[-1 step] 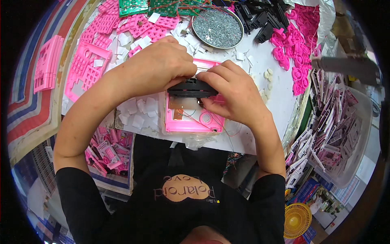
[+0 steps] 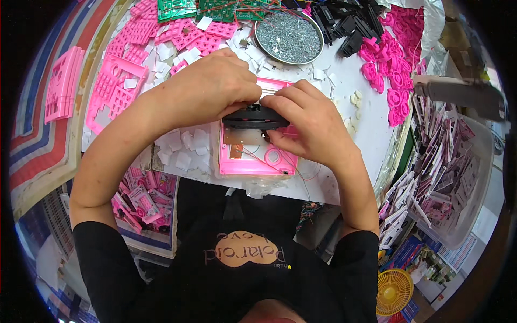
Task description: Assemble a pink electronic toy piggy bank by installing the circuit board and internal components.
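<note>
A flat-lying pink plastic housing (image 2: 225, 167) is on the white table in front of me, with thin wires, a copper-coloured patch and a round ring inside it. Above its middle is a black plastic part (image 2: 253, 124), tilted up on edge. The fingers of my right hand (image 2: 309, 116) curl over the right end of this part, thumb below and fingers on top. At its upper left edge my left hand (image 2: 226, 83) is closed, fingertips pinched against it. My knuckles hide the exact contact of the left fingertips.
A round metal dish (image 2: 288, 37) of small screws stands behind my hands. Pink button sheets (image 2: 142, 29), green circuit boards (image 2: 177, 9), black parts (image 2: 350, 29) and bright pink pieces (image 2: 396, 97) surround it. A clear bin (image 2: 479, 177) sits at right, a pink-filled box (image 2: 145, 202) lower left.
</note>
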Demonstrator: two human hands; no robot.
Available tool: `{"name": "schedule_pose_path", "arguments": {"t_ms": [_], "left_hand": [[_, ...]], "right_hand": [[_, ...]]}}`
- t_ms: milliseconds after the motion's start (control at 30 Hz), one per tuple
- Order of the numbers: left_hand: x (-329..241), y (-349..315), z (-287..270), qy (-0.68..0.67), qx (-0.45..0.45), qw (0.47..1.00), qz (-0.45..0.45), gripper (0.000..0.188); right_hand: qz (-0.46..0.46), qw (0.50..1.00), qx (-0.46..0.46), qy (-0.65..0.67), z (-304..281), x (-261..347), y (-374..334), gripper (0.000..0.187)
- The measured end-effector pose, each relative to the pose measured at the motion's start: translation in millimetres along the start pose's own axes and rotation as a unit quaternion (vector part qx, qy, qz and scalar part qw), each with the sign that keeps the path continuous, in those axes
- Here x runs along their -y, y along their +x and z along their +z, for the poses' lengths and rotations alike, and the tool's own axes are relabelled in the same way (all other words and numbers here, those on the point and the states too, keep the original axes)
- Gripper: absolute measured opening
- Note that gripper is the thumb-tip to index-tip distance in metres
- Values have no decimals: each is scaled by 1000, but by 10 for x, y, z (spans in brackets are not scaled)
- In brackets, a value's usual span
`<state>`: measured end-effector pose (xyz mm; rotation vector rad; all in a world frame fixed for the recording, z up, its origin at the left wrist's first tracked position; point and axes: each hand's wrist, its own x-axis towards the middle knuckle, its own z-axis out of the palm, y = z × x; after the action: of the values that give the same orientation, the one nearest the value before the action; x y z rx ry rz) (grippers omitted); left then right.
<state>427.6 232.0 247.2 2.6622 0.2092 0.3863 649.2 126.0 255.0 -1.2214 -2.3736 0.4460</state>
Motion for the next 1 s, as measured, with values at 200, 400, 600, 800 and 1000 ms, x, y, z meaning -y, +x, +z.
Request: {"name": "schedule_pose_path", "arguments": {"t_ms": [200,400,600,800,1000], "left_hand": [[-87,-70,1,31,17,999,0,17],[-200,-235,47,-75,-15,990,-121,16],[-226,-139,132,-207,-43,938,-275,14],[-173,-30,22,-272,17,906,-324,17],[-174,15,-12,-257,54,913,-313,17]], "right_hand": [[11,999,51,15,4,-12,25,48],[6,997,72,26,-2,26,66,48],[6,998,61,18,-5,47,45,49],[5,998,69,7,-8,91,33,51],[20,999,28,1,65,166,-4,41]]}}
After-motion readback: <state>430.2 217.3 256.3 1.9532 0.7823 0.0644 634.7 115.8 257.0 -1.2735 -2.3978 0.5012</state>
